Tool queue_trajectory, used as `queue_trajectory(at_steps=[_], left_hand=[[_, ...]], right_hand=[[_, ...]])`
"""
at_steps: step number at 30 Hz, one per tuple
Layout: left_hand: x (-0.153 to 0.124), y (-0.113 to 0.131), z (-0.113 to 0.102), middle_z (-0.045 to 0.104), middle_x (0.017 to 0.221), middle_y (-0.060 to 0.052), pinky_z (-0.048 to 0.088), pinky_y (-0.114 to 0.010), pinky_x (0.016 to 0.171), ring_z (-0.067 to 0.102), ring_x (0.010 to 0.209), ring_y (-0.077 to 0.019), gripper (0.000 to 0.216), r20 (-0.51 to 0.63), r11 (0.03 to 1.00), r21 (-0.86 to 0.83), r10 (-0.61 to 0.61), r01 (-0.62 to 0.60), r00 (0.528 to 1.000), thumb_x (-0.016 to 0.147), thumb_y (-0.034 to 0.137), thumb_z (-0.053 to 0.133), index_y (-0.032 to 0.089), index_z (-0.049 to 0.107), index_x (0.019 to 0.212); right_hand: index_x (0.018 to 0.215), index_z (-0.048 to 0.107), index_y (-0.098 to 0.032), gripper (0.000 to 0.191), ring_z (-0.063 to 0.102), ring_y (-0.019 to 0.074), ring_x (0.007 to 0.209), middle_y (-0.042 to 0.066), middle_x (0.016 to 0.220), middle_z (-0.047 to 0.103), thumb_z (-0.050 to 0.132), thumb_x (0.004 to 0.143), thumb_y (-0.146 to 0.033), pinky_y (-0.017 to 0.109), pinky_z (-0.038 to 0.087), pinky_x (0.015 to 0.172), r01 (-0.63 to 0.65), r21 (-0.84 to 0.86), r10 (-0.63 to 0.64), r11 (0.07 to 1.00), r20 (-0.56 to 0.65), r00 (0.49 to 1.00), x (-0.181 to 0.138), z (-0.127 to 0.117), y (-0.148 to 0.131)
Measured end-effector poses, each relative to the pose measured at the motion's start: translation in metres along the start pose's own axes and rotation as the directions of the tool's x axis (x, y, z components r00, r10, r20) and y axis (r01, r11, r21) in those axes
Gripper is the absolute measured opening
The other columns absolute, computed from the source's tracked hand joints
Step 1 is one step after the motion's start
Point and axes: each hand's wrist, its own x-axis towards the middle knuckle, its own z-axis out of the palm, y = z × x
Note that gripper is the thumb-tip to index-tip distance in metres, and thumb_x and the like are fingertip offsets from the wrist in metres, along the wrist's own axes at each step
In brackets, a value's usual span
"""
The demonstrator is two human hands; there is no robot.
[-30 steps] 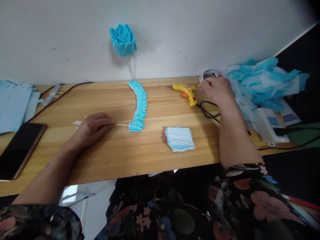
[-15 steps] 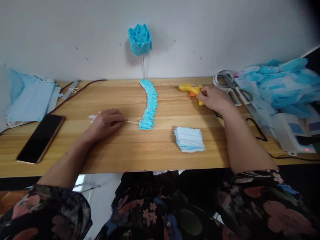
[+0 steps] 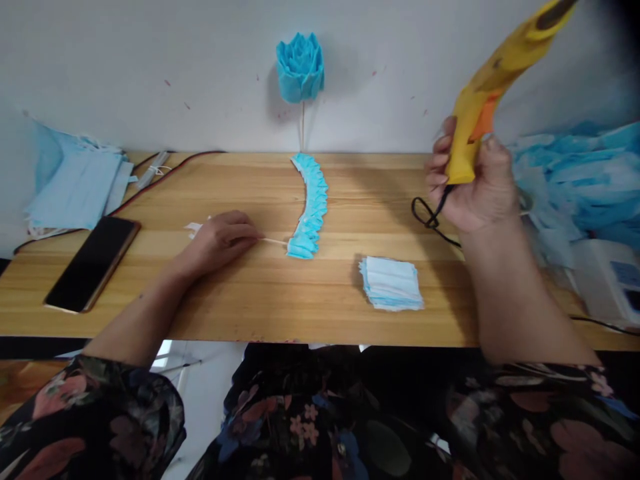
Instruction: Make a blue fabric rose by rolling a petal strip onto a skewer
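My left hand rests on the wooden table, its fingers pinched on a thin wooden stick. The stick's far end meets the lower end of a curved, pleated blue strip lying flat. My right hand is raised above the table, wrapped round the handle of a yellow hot glue gun with an orange trigger. The gun's nozzle points up and to the right. Between my hands, nearer the front edge, lies a stack of white and light-blue fabric pieces.
A blue fabric rose on a stick leans against the wall. Blue face masks and a phone lie on the left. To the right are a heap of blue scraps, a white box and the gun's black cord.
My right hand has lifted the glue gun off the table and tipped its nozzle upward. The left hand stays on the stick. The whole view has shifted slightly.
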Motion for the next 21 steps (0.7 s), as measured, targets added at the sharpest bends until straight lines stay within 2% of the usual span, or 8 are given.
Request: queue_trajectory(at_steps=[2, 4, 7, 9, 10, 12, 15, 21], left_hand=[[0.000, 0.001, -0.001, 0.073, 0.095, -0.008, 0.053, -0.027, 0.076, 0.068, 0.087, -0.0177, 0.025, 0.006, 1.000, 0.004, -0.009, 0.009, 1.000, 0.105, 0.026, 0.055, 0.018, 0.078, 0.097], [0.001, 0.002, -0.002, 0.074, 0.096, -0.008, 0.053, -0.027, 0.077, 0.068, 0.088, -0.0177, 0.026, 0.014, 1.000, 0.014, -0.018, 0.018, 1.000, 0.105, 0.027, 0.055, 0.018, 0.078, 0.097], [0.001, 0.003, -0.003, 0.074, 0.096, -0.009, 0.052, -0.026, 0.077, 0.068, 0.088, -0.0175, 0.026, 0.027, 0.999, 0.030, -0.028, 0.027, 0.999, 0.106, 0.027, 0.055, 0.018, 0.078, 0.096], [0.002, 0.004, -0.003, 0.074, 0.095, -0.008, 0.052, -0.026, 0.077, 0.068, 0.088, -0.0174, 0.027, 0.031, 0.999, 0.026, -0.031, 0.030, 0.999, 0.106, 0.029, 0.055, 0.019, 0.078, 0.096], [0.002, 0.004, -0.003, 0.074, 0.095, -0.008, 0.052, -0.026, 0.077, 0.068, 0.088, -0.0174, 0.028, 0.033, 0.999, 0.023, -0.036, 0.036, 0.999, 0.106, 0.029, 0.054, 0.019, 0.078, 0.095], [0.002, 0.004, -0.003, 0.074, 0.095, -0.008, 0.051, -0.026, 0.077, 0.068, 0.088, -0.0174, 0.029, 0.037, 0.999, 0.020, -0.048, 0.047, 0.998, 0.106, 0.029, 0.054, 0.019, 0.078, 0.095], [0.002, 0.005, -0.003, 0.074, 0.095, -0.008, 0.051, -0.026, 0.077, 0.068, 0.088, -0.0172, 0.029, 0.034, 0.998, 0.022, -0.060, 0.059, 0.998, 0.106, 0.029, 0.054, 0.019, 0.078, 0.093], [0.001, 0.001, -0.002, 0.073, 0.092, -0.008, 0.050, -0.026, 0.075, 0.067, 0.086, -0.0171, 0.028, 0.013, 1.000, 0.001, -0.015, 0.015, 1.000, 0.105, 0.030, 0.055, 0.018, 0.079, 0.094]], right_hand=[[0.092, 0.067, -0.026, 0.019, 0.040, 0.0080, 0.062, -0.003, 0.081, 0.055, 0.068, 0.088, -0.044, 0.023, 0.031, 0.051, -0.147, -0.016, 0.147, 0.989, 0.094, 0.985, -0.006, 0.006, 0.003], [0.088, 0.066, -0.027, 0.029, 0.037, 0.0092, 0.060, -0.003, 0.078, 0.053, 0.078, 0.078, -0.050, 0.026, 0.027, 0.050, -0.187, -0.091, 0.198, 0.978, 0.136, 0.971, -0.010, 0.009, 0.008], [0.091, 0.066, -0.027, 0.042, 0.057, 0.0158, 0.078, 0.004, 0.098, 0.067, 0.089, 0.066, -0.052, 0.029, 0.030, 0.054, -0.095, -0.185, 0.129, 0.978, 0.181, 0.975, -0.014, 0.014, 0.013], [0.101, 0.068, -0.028, 0.044, 0.065, 0.0207, 0.091, 0.007, 0.115, 0.072, 0.089, 0.068, -0.050, 0.029, 0.034, 0.056, -0.042, -0.230, 0.087, 0.972, 0.188, 0.978, -0.017, 0.016, 0.014], [0.104, 0.068, -0.028, 0.045, 0.067, 0.0211, 0.091, 0.008, 0.118, 0.074, 0.089, 0.070, -0.047, 0.030, 0.036, 0.056, -0.030, -0.258, 0.079, 0.966, 0.184, 0.980, -0.018, 0.017, 0.014], [0.103, 0.069, -0.026, 0.041, 0.068, 0.0187, 0.082, 0.008, 0.114, 0.077, 0.089, 0.070, -0.040, 0.030, 0.040, 0.057, -0.008, -0.324, 0.073, 0.946, 0.189, 0.979, -0.019, 0.019, 0.016], [0.095, 0.068, -0.022, 0.031, 0.064, 0.0141, 0.072, 0.009, 0.109, 0.078, 0.087, 0.074, -0.035, 0.030, 0.044, 0.058, 0.031, -0.429, 0.094, 0.903, 0.266, 0.959, -0.019, 0.020, 0.022], [0.108, 0.068, -0.018, 0.037, 0.065, 0.0131, 0.081, 0.011, 0.122, 0.075, 0.083, 0.081, -0.038, 0.026, 0.050, 0.062, 0.003, -0.545, 0.254, 0.839, 0.397, 0.882, -0.024, 0.020, 0.027]])
